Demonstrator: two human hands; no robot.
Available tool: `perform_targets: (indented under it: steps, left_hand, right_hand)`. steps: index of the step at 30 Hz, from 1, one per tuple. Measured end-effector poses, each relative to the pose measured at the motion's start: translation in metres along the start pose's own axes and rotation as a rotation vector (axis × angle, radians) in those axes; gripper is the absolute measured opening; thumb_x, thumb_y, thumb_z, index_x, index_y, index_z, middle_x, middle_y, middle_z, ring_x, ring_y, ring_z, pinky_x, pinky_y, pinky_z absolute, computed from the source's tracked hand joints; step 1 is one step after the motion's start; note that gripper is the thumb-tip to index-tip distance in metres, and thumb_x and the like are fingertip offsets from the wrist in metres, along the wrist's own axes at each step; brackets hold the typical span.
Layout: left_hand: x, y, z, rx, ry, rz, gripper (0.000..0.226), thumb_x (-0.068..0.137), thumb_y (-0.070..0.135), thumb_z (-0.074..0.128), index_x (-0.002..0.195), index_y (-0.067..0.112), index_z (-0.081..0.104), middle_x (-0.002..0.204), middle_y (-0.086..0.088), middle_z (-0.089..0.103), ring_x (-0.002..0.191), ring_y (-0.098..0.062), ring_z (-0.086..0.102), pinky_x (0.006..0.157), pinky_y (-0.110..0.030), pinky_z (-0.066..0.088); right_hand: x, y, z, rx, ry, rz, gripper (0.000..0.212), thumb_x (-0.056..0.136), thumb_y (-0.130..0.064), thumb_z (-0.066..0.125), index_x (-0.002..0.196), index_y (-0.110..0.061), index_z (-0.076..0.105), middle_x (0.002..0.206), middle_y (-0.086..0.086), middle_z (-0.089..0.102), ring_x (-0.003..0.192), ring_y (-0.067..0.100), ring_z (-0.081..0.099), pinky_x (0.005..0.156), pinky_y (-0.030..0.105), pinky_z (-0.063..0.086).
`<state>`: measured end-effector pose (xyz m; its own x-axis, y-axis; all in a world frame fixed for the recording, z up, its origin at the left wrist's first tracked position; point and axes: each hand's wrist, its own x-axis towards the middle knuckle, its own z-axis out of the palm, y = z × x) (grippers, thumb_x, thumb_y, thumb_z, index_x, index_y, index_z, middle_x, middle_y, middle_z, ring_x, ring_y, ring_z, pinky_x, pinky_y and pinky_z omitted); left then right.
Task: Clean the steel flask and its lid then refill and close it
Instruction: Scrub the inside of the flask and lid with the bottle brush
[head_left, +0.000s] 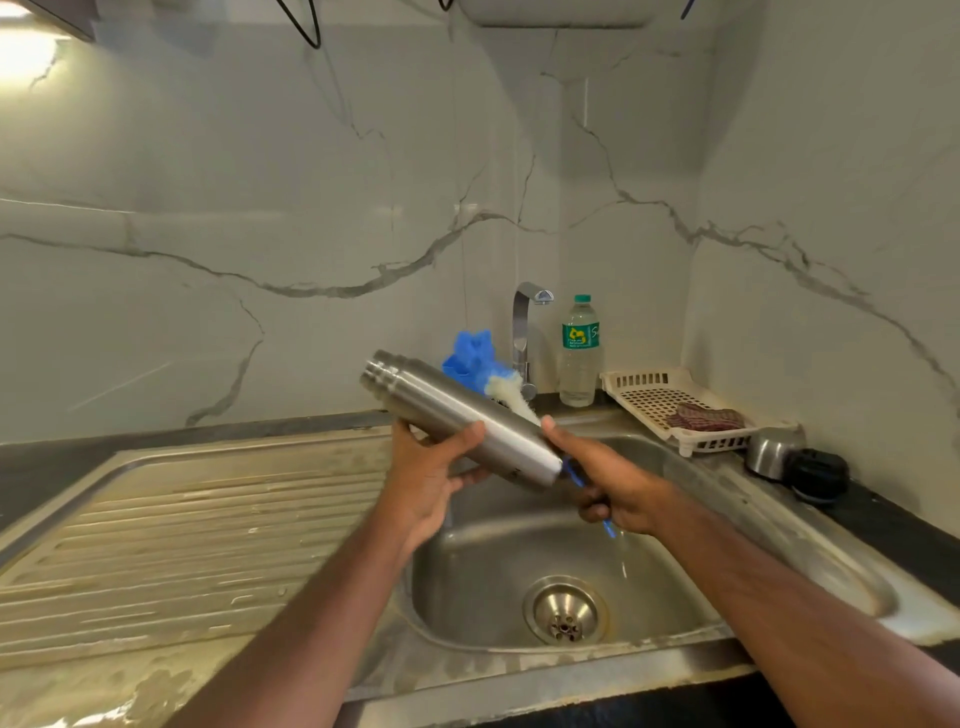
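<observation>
The steel flask (457, 415) is held tilted over the sink (519, 566), its ridged end up toward 10 o'clock and its flat end down toward 4 o'clock. The left hand (431, 478) grips it from below, thumb and fingers curled round the middle of the body. The right hand (608, 483) is closed round the thin blue handle of a bottle brush (506, 387), forefinger stretched along the flask's lower end; the brush's white and blue bristle head shows just behind the flask at 12 o'clock of the hands.

Right behind the brush head, the chrome tap (524, 332) stands at the sink's back edge, close to the flask. At 1 o'clock, just beside the tap, a clear water bottle (579, 353) with a green label stands upright. At 2 o'clock a cream slotted tray (644, 387) sits on the counter (883, 525) holding a dark red scrub pad (704, 417). Just past the tray, at 3 o'clock, the flask's lid (797, 460) lies in two parts, a steel cap touching a black stopper. The ribbed draining board (197, 535) stretches away at 9 o'clock. The drain (565, 610) lies at 6 o'clock below the hands.
</observation>
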<state>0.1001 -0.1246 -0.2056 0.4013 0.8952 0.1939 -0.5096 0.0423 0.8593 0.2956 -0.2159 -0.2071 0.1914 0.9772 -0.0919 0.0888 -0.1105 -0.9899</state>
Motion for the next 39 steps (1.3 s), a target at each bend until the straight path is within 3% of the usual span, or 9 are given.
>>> perform_targets:
  steps: [4,8,13,16,19,24,27,31,39]
  left_hand:
    - [-0.002,-0.018,0.018,0.044,-0.041,-0.093,0.083,0.07,-0.006,0.084,0.131,0.025,0.037,0.126,-0.016,0.064,0.106,-0.037,0.071,0.08,-0.061,0.059]
    - [0.0,-0.019,0.016,0.084,-0.014,-0.197,0.077,0.07,0.002,0.087,0.131,0.015,0.041,0.124,-0.017,0.066,0.101,-0.033,0.074,0.08,-0.05,0.062]
    - [-0.005,-0.011,0.004,0.975,0.108,-0.11,0.068,0.056,0.068,0.087,0.101,0.018,0.072,0.077,0.005,0.072,0.066,-0.01,0.068,0.051,-0.023,0.05]
    - [-0.004,-0.006,0.006,1.467,0.225,0.112,0.102,0.044,0.095,0.068,0.115,0.022,0.061,0.098,0.009,0.065,0.098,-0.017,0.066,0.069,-0.029,0.048]
    - [0.001,-0.014,0.006,1.67,-0.034,0.273,0.112,0.049,0.091,0.07,0.139,0.031,0.04,0.141,0.001,0.047,0.13,-0.021,0.045,0.102,-0.046,0.044]
    - [0.004,-0.031,0.013,1.721,-0.376,0.338,0.106,0.062,0.072,0.079,0.151,0.045,0.028,0.153,0.015,0.041,0.139,-0.015,0.039,0.112,-0.053,0.033]
    - [0.01,-0.031,0.005,1.723,-0.366,0.357,0.093,0.069,0.061,0.082,0.147,0.043,0.034,0.14,0.013,0.052,0.127,-0.015,0.049,0.106,-0.05,0.043]
    - [0.016,-0.027,-0.009,1.528,-0.328,0.339,0.092,0.064,0.049,0.09,0.143,0.036,0.046,0.131,0.01,0.06,0.114,-0.011,0.058,0.099,-0.041,0.05]
    - [0.022,-0.02,-0.022,1.132,-0.057,0.264,0.085,0.06,0.038,0.096,0.133,0.021,0.057,0.117,0.008,0.066,0.106,-0.013,0.064,0.092,-0.03,0.051]
  right_hand:
    - [-0.007,-0.002,-0.017,0.099,-0.028,-0.02,0.054,0.08,-0.059,0.069,0.105,-0.012,0.065,0.061,-0.002,0.05,0.044,0.006,0.025,0.037,0.018,0.017]
    - [-0.017,-0.008,-0.03,-0.048,-0.075,-0.029,0.05,0.078,-0.046,0.082,0.107,-0.011,0.064,0.067,-0.001,0.056,0.044,0.006,0.029,0.034,0.016,0.023]
    - [-0.017,-0.018,-0.031,-0.236,0.097,-0.072,0.031,0.072,-0.03,0.088,0.082,-0.013,0.063,0.057,-0.006,0.051,0.037,-0.001,0.041,0.038,0.014,0.032]
    - [-0.015,-0.021,-0.037,-0.294,0.16,-0.083,0.054,0.063,-0.039,0.091,0.093,-0.003,0.066,0.058,0.0,0.05,0.039,0.006,0.039,0.039,0.021,0.027]
    - [-0.018,-0.022,-0.04,-0.362,0.177,-0.067,0.049,0.062,-0.039,0.092,0.088,-0.009,0.064,0.054,0.001,0.048,0.038,0.008,0.038,0.042,0.022,0.024]
    - [-0.02,-0.029,-0.029,-0.469,0.159,-0.117,0.045,0.067,-0.036,0.091,0.09,-0.003,0.068,0.053,0.004,0.057,0.038,0.009,0.047,0.039,0.02,0.031]
    - [-0.018,-0.032,-0.019,-0.492,0.119,-0.136,0.039,0.074,-0.034,0.088,0.088,-0.004,0.067,0.053,0.001,0.061,0.041,0.007,0.054,0.039,0.016,0.037]
    - [-0.014,-0.027,-0.019,-0.516,0.147,-0.176,0.043,0.09,-0.062,0.063,0.084,-0.019,0.068,0.065,-0.008,0.067,0.042,-0.003,0.048,0.044,0.02,0.032]
    - [-0.006,-0.014,-0.042,-0.702,0.381,-0.472,0.028,0.106,-0.032,0.049,0.099,-0.018,0.074,0.067,-0.011,0.054,0.065,0.009,0.052,0.06,0.024,0.037]
